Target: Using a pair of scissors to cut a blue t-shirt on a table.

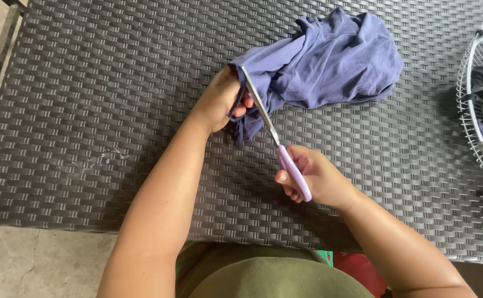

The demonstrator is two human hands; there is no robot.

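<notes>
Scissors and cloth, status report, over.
Left hand grips purple cloth edge. Right hand holds lilac-handled scissors, blades at the cloth. Wire fan guard at table edge, clear of hands.

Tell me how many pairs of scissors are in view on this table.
1. The purple-handled scissors are in the right hand, blades against the blue cloth that the left hand grips. Others could be hidden under the cloth.
</notes>
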